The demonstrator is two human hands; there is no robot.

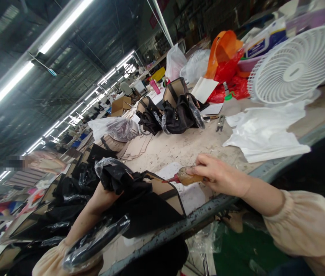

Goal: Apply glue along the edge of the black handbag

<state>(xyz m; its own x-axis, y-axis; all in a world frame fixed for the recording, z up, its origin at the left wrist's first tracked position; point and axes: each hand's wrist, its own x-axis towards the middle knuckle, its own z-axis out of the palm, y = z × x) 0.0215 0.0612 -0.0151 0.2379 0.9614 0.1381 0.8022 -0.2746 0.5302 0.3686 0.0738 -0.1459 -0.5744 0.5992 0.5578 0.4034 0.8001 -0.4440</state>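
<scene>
My right hand (219, 174) is closed around a small squeeze bottle (190, 177) with yellowish-brown contents. Its red nozzle points left, at the tan inner edge of a black handbag (147, 211) on the table's front edge. My left hand (107, 195) is under the bag's gathered black fabric, holding it up; its fingers are mostly hidden. A plastic-wrapped handle (99, 241) of black material lies across my left forearm. Beneath the bottle is a pale sheet (193, 197) on the tabletop.
Two black bags (176, 111) stand farther back. Thread snips (220, 123), a green-capped bottle (231, 103), white cloth (268, 130) and a white fan (297, 69) are at right. More black bags (73, 188) line the left. The worn metal table edge (208, 211) runs diagonally in front.
</scene>
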